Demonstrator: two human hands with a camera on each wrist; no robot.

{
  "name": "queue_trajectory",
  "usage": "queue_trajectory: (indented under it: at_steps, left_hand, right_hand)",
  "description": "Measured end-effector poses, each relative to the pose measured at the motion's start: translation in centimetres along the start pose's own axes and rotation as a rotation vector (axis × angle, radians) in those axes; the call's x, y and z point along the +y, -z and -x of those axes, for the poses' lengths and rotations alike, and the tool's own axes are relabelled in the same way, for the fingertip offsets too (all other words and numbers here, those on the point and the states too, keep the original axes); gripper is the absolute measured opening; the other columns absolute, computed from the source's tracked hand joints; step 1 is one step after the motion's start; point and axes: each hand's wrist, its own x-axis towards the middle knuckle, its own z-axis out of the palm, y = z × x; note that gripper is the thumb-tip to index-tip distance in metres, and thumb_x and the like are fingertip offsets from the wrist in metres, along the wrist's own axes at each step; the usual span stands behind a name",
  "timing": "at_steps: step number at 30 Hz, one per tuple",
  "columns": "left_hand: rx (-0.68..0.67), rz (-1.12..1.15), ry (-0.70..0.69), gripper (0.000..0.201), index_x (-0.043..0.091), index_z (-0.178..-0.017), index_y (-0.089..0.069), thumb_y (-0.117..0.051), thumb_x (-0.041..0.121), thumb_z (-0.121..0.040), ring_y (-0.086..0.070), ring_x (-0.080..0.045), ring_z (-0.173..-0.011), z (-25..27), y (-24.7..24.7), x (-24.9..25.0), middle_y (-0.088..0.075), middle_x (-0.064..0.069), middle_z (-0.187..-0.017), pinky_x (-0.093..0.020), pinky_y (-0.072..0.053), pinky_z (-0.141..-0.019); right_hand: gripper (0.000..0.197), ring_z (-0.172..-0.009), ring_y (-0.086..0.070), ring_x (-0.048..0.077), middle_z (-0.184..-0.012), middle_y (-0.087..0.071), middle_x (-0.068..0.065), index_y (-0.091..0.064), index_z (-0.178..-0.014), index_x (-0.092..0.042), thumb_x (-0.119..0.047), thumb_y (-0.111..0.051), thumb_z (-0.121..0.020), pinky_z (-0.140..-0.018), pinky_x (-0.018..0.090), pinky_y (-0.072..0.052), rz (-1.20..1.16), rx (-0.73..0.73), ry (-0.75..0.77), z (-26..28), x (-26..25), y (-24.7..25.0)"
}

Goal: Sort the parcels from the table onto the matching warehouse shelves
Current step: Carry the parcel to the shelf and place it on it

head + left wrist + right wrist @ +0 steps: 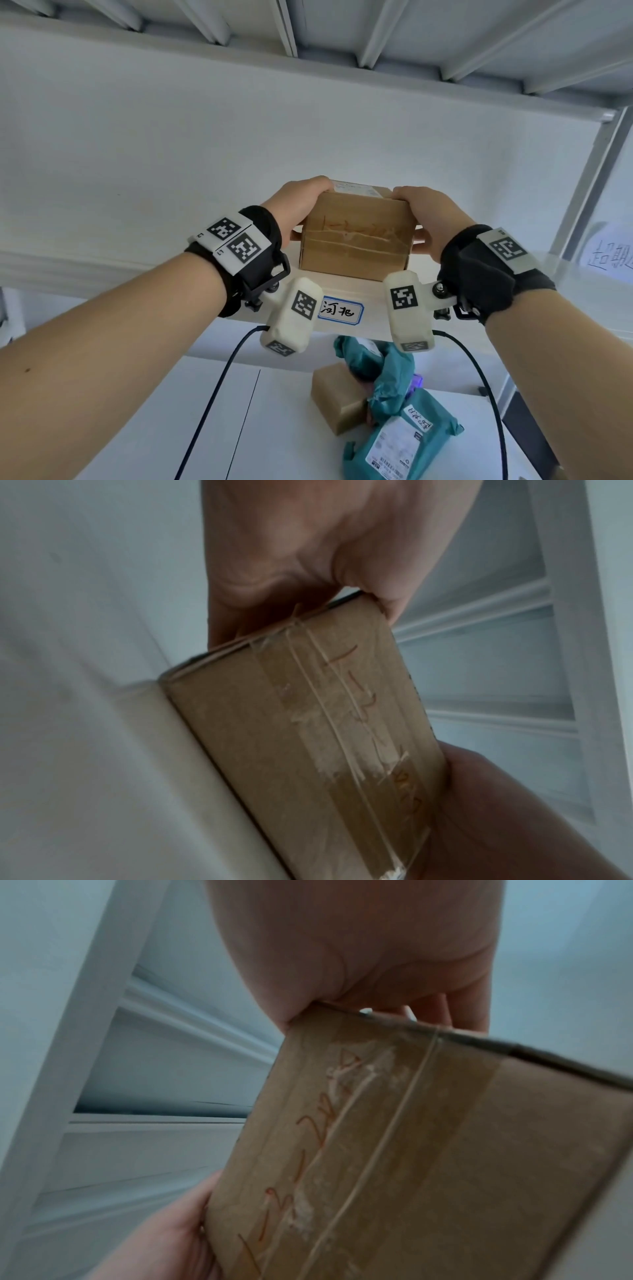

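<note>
A brown cardboard box [356, 236] [301, 737] [428, 1150], taped and marked with red handwriting, has its bottom at the front edge of a cream shelf [342, 289]. The shelf carries a blue-framed handwritten label [340, 310] just below the box. My left hand [301, 202] [291, 547] grips the box's left side, fingers curled over its top edge. My right hand [428, 212] [359, 934] grips the right side the same way. A white shipping label lies on top of the box. The box's far side is hidden.
Below the shelf stands a white table [171, 411] with a small brown box [337, 397] and teal mailer bags [404, 442]. Another shelf's ribbed underside [308, 34] runs overhead. A metal upright [589, 192] stands at the right. A white wall lies behind.
</note>
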Motion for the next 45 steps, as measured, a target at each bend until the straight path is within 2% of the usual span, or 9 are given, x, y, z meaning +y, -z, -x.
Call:
queue_trajectory:
  at_steps: [8,15,17,20,22,25,29,37,45]
  left_hand:
    - [0.001,-0.014,0.024,0.021,0.019,-0.099,-0.059,-0.048,0.035,-0.091,-0.054,-0.015,-0.068,0.1,0.1,0.0,-0.056,0.002,-0.078,-0.030,-0.046,-0.070]
    - [0.008,-0.069,0.018,0.048,0.013,-0.114,-0.063,-0.048,0.045,-0.082,-0.056,-0.023,-0.093,0.5,0.1,-0.1,-0.056,-0.004,-0.100,-0.041,-0.046,-0.097]
    - [0.000,-0.103,0.011,0.040,0.014,-0.108,-0.058,-0.045,0.044,-0.085,-0.055,-0.022,-0.097,0.9,0.0,0.3,-0.055,-0.004,-0.103,-0.037,-0.045,-0.090]
    - [-0.019,-0.231,-0.020,0.051,0.011,-0.136,-0.047,-0.033,0.042,-0.099,-0.047,-0.026,-0.128,2.3,0.1,1.3,-0.051,-0.010,-0.138,-0.036,-0.036,-0.099]
    - [-0.012,-0.321,-0.044,0.051,0.013,-0.140,-0.040,-0.022,0.043,-0.102,-0.042,-0.025,-0.130,2.6,0.3,1.8,-0.050,-0.010,-0.137,-0.034,-0.033,-0.099]
    - [0.008,-0.418,-0.069,0.060,0.006,-0.148,-0.032,-0.019,0.044,-0.103,-0.037,-0.027,-0.137,3.0,0.8,1.9,-0.040,-0.015,-0.149,-0.033,-0.032,-0.098]
    - [0.051,-0.514,-0.074,0.064,0.005,-0.151,-0.026,-0.025,0.045,-0.101,-0.029,-0.025,-0.144,3.7,1.6,1.8,-0.029,-0.012,-0.158,-0.033,-0.026,-0.110]
    - [0.111,-0.595,-0.121,0.067,0.011,-0.154,-0.021,-0.043,0.041,-0.098,-0.021,-0.021,-0.148,6.7,3.1,2.3,-0.020,-0.004,-0.162,-0.030,-0.021,-0.114]
    - [0.251,-0.730,-0.045,0.068,0.015,-0.154,-0.022,-0.047,0.038,-0.096,-0.027,-0.021,-0.146,12.1,6.7,1.6,-0.024,-0.004,-0.161,-0.030,-0.025,-0.112]
  right_hand:
    - [0.017,-0.084,-0.056,0.023,-0.085,-0.052,0.001,-0.055,-0.107,-0.020,-0.026,-0.048,-0.093,-0.079,0.039,-0.052,-0.004,0.023,-0.017,0.0,-0.1,0.0]
    - [0.023,-0.092,-0.055,0.025,-0.087,-0.053,0.001,-0.056,-0.112,-0.017,-0.028,-0.049,-0.093,-0.086,0.040,-0.052,0.008,0.064,-0.019,0.6,-0.3,-0.3]
    - [0.028,-0.101,-0.056,0.027,-0.103,-0.061,0.008,-0.058,-0.118,-0.014,-0.026,-0.049,-0.094,-0.096,0.043,-0.050,0.042,0.100,0.024,0.7,-0.4,-0.3]
    - [0.043,-0.128,-0.048,0.037,-0.140,-0.049,0.025,-0.048,-0.135,0.005,-0.017,-0.041,-0.099,-0.107,0.043,-0.040,0.215,0.165,0.121,1.3,-0.8,-0.3]
    - [0.044,-0.133,-0.042,0.038,-0.144,-0.045,0.026,-0.045,-0.137,0.008,-0.015,-0.035,-0.101,-0.107,0.042,-0.036,0.295,0.180,0.146,1.7,-1.1,-0.3]
    - [0.042,-0.132,-0.044,0.036,-0.144,-0.048,0.020,-0.051,-0.133,0.004,-0.015,-0.034,-0.100,-0.106,0.042,-0.038,0.368,0.215,0.215,2.5,-1.3,-0.3]
    - [0.042,-0.134,-0.044,0.023,-0.146,-0.049,0.000,-0.052,-0.137,-0.018,-0.018,-0.037,-0.098,-0.106,0.027,-0.034,0.401,0.197,0.313,4.2,-1.2,-0.2]
    - [0.043,-0.129,-0.050,0.019,-0.144,-0.052,-0.004,-0.054,-0.136,-0.025,-0.018,-0.037,-0.097,-0.105,0.028,-0.039,0.524,0.179,0.558,7.7,-2.6,-1.3]
    - [0.042,-0.113,-0.059,0.021,-0.138,-0.058,-0.002,-0.055,-0.135,-0.026,-0.020,-0.038,-0.097,-0.102,0.031,-0.044,0.505,-0.018,0.672,11.3,-3.0,-6.2]
